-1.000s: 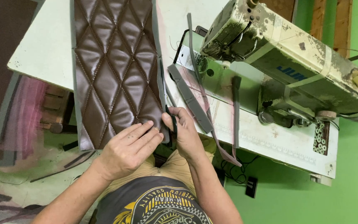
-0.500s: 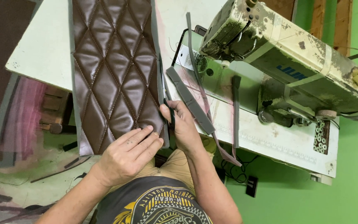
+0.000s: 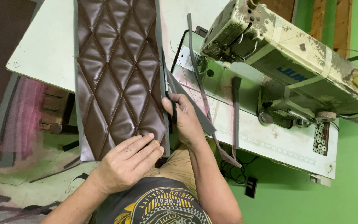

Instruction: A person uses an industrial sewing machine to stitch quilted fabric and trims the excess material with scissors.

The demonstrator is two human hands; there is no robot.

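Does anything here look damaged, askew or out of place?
The sewing machine has badly chipped, stained paint. Grey strips dangle over the table edge. The quilted brown panel lies flat and intact.

Head view — steeply down, close over table [image 3: 42, 54]

Not much room around the right hand [image 3: 186, 120]: the sewing machine [image 3: 286, 54] blocked everything from 1 to 3 o'clock, with grey strips [image 3: 236, 112] draped in between. At 9 o'clock the quilted brown panel [image 3: 119, 74] lay pinned under the left hand [image 3: 129, 164]. Bare tabletop [image 3: 42, 49] sat open at 10 o'clock.
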